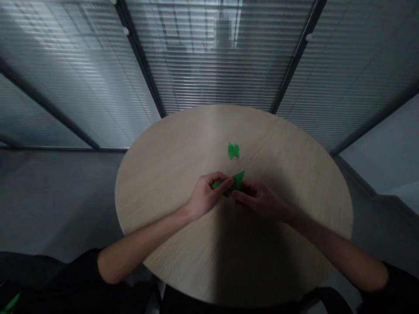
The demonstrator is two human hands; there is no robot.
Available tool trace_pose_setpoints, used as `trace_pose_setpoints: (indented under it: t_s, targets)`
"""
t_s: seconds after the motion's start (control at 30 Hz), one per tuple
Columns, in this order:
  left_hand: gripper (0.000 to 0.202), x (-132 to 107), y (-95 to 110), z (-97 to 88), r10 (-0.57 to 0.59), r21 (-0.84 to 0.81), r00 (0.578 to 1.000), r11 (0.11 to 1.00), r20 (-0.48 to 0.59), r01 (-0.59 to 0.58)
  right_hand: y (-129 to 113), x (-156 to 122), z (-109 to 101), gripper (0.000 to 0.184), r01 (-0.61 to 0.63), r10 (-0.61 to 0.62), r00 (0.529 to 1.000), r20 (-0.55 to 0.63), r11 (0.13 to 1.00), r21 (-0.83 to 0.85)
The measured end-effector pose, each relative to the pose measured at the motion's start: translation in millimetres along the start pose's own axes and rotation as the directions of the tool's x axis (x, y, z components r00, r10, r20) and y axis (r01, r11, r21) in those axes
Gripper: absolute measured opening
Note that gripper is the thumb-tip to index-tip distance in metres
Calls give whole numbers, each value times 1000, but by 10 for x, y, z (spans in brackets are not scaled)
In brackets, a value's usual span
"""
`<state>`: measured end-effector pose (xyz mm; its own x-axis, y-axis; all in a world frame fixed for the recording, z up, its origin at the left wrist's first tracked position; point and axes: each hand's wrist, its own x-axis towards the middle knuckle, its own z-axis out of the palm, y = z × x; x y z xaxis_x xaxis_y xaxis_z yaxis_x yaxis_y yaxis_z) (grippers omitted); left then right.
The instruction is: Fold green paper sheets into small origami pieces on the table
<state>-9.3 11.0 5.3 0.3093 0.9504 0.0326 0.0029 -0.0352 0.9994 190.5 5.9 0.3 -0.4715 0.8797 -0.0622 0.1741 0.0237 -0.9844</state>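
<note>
A piece of folded green paper [238,179] with a pointed corner is held above the middle of the round table. My left hand [209,192] pinches it, thumb on top and fingers curled beneath. My right hand [258,198] is at its lower right edge, thumb and fingers closed about that side; the fingers partly hide where they meet the paper. Beyond both hands, a small green paper piece shaped like a butterfly [233,150] lies on the tabletop.
The round wooden table [163,152] has its far edge close to a glass partition with blinds [209,78]. My shadow falls across the table's near right part. A bright green strip [13,302] shows at the lower left corner, beside dark cloth.
</note>
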Motion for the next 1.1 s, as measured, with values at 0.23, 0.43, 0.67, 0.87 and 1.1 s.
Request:
trace_pose_setpoints:
  t_s: [0.23,0.43,0.67,0.87,1.1]
  targets:
    - [28,4,-12,17,-4,-43,1000,999,-20,3,20,6,33,40,5,-5,1000,3,1000,23]
    - [27,1,-21,31,31,-33,999,999,-45,-32,46,20,16,43,34,-35,999,9,999,17]
    - [25,-8,-33,41,43,-1,999,999,-32,-43,54,13,8,37,57,-60,996,-68,998,-34]
    - [27,-58,-35,66,42,37,998,998,43,-44,-25,25,-53,41,119,-114,979,-172,993,18]
    - [34,-56,-23,55,18,44,997,999,75,-21,-45,31,-92,43,94,-80,988,-134,990,101]
